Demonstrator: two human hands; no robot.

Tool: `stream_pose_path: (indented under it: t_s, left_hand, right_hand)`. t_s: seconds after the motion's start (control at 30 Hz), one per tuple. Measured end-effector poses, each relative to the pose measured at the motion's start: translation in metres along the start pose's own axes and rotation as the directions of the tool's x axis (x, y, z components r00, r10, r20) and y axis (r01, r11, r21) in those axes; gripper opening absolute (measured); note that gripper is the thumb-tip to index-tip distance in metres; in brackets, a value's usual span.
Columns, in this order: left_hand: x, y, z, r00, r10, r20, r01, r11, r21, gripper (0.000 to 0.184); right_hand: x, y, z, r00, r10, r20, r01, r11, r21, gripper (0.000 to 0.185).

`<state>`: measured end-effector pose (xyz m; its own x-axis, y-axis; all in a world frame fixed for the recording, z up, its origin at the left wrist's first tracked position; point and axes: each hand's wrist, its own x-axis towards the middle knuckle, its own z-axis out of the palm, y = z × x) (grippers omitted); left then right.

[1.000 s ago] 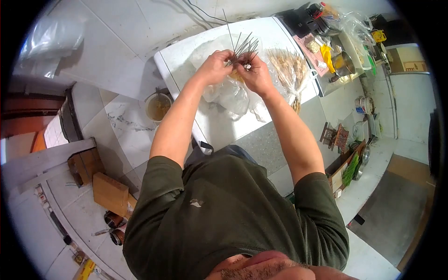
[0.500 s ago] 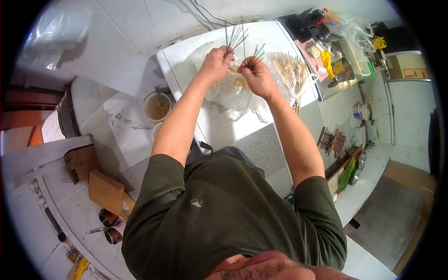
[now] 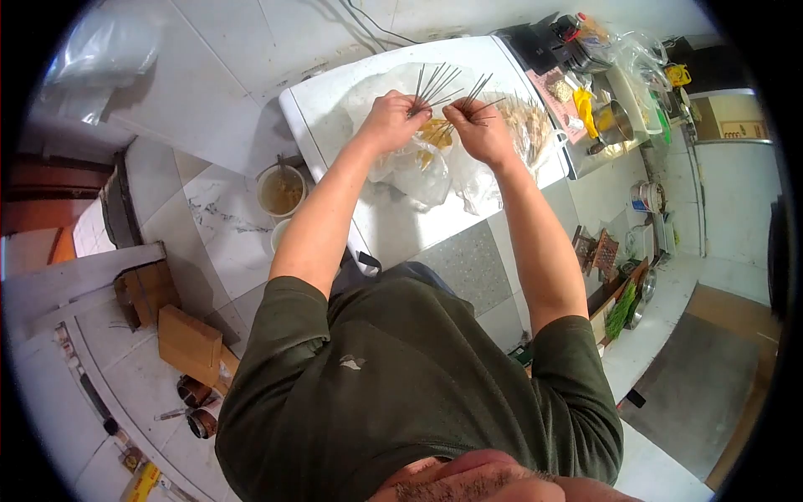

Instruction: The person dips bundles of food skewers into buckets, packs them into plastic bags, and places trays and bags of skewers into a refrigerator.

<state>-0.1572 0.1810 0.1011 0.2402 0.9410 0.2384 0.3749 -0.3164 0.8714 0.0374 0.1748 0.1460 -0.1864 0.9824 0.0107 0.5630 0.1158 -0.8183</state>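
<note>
My left hand [image 3: 393, 121] is closed round a fan of thin dark skewers [image 3: 437, 82] that point up and away from me. Another bunch of dark skewers [image 3: 477, 90] is gripped in my right hand [image 3: 481, 132], close beside the left, with a few sticking out sideways. Just below and between both hands lies a clear plastic bag [image 3: 427, 177] with yellowish pieces [image 3: 437, 134] inside. To the right of my right hand, a bag of pale skewered food [image 3: 529, 125] rests on the white table [image 3: 389, 226], partly hidden by that hand.
A bucket of brownish liquid [image 3: 282, 191] stands left of the table. On the right are a metal pot [image 3: 615, 124], a yellow cloth-like item [image 3: 585, 110] and a pink sheet [image 3: 556, 96]. Cardboard boxes [image 3: 191, 345] sit at lower left.
My right hand has moved slightly right and its skewers now stand more upright. The skewers in my left hand have tilted a little to the right.
</note>
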Motion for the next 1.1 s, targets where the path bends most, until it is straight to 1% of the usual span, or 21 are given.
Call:
stream_pose_path:
  t_s: [0.03, 0.13, 0.23, 0.27, 0.37, 0.4, 0.5, 0.6, 0.7, 0.8, 0.87, 0.9, 1.0, 1.03, 1.07, 1.1]
  left_hand:
    - [0.000, 0.000, 0.000, 1.000, 0.013, 0.002, -0.013, 1.000, 0.017, 0.021]
    - [0.001, 0.005, 0.001, 0.999, 0.024, 0.025, -0.025, 0.999, 0.042, 0.021]
    - [0.000, 0.011, 0.005, 0.999, 0.030, 0.044, -0.032, 0.997, 0.063, 0.022]
    - [0.000, 0.013, 0.006, 0.998, 0.034, 0.050, -0.037, 0.997, 0.072, 0.023]
    - [-0.004, 0.021, 0.008, 0.988, 0.148, 0.038, -0.150, 0.986, 0.076, 0.027]
    - [-0.004, 0.023, 0.008, 0.989, 0.118, 0.086, -0.125, 0.989, 0.084, 0.032]
    - [-0.009, 0.026, 0.011, 0.985, 0.172, 0.016, -0.173, 0.984, 0.036, 0.033]
    - [-0.006, 0.026, 0.012, 0.998, 0.059, 0.031, -0.058, 0.998, -0.020, 0.035]
    - [-0.008, 0.023, 0.013, 1.000, 0.003, 0.017, -0.002, 0.999, -0.036, 0.035]
    - [-0.002, 0.009, 0.019, 0.992, 0.118, 0.037, -0.121, 0.985, 0.121, 0.028]
    - [0.004, -0.010, 0.026, 0.971, 0.234, 0.052, -0.239, 0.946, 0.218, 0.023]
    - [0.006, -0.007, 0.025, 0.955, 0.290, 0.063, -0.296, 0.918, 0.265, 0.021]
    - [0.001, 0.006, 0.023, 0.985, 0.166, 0.038, -0.169, 0.928, 0.333, 0.018]
    - [-0.001, 0.009, 0.022, 0.992, 0.120, 0.026, -0.122, 0.949, 0.289, 0.017]
    - [0.000, 0.011, 0.022, 0.997, 0.075, 0.013, -0.076, 0.967, 0.243, 0.017]
    - [-0.001, 0.012, 0.024, 1.000, 0.026, -0.003, -0.025, 0.981, 0.193, 0.016]
  right_hand:
    - [0.000, -0.002, -0.001, 1.000, 0.001, -0.005, -0.001, 1.000, -0.004, 0.026]
    - [-0.002, -0.015, -0.003, 0.997, -0.078, -0.012, 0.075, 0.986, -0.151, 0.020]
    - [-0.005, -0.027, -0.002, 1.000, -0.002, -0.027, -0.002, 0.992, -0.129, 0.019]
    - [-0.008, -0.034, -0.005, 0.999, 0.035, -0.004, -0.035, 0.992, -0.119, 0.018]
    - [-0.012, -0.043, -0.005, 0.998, -0.053, 0.036, 0.055, 0.996, -0.063, 0.017]
    - [-0.009, -0.038, -0.001, 0.997, -0.018, 0.073, 0.012, 0.996, 0.083, 0.016]
    - [-0.006, -0.038, -0.003, 0.997, -0.055, 0.057, 0.059, 0.996, -0.067, 0.022]
    - [-0.003, -0.040, -0.001, 0.994, 0.024, 0.102, -0.032, 0.997, 0.075, 0.020]
    - [-0.002, -0.044, -0.005, 0.990, 0.015, 0.140, -0.024, 0.998, 0.066, 0.015]
    - [0.008, -0.026, -0.006, 0.964, -0.036, 0.264, 0.011, 0.995, 0.096, 0.031]
    - [0.003, -0.044, -0.011, 0.959, -0.044, 0.280, 0.026, 0.997, 0.066, 0.046]
    - [0.001, -0.052, -0.014, 0.957, -0.047, 0.288, 0.034, 0.998, 0.050, 0.054]
    - [0.000, -0.055, -0.018, 0.992, -0.068, 0.103, 0.082, 0.987, -0.137, 0.076]
    - [-0.002, -0.062, -0.023, 0.993, -0.070, 0.097, 0.078, 0.993, -0.085, 0.086]
    - [-0.003, -0.067, -0.028, 0.984, -0.179, -0.003, 0.177, 0.972, -0.155, 0.085]
    - [-0.005, -0.074, -0.032, 0.952, -0.294, -0.088, 0.267, 0.935, -0.232, 0.085]
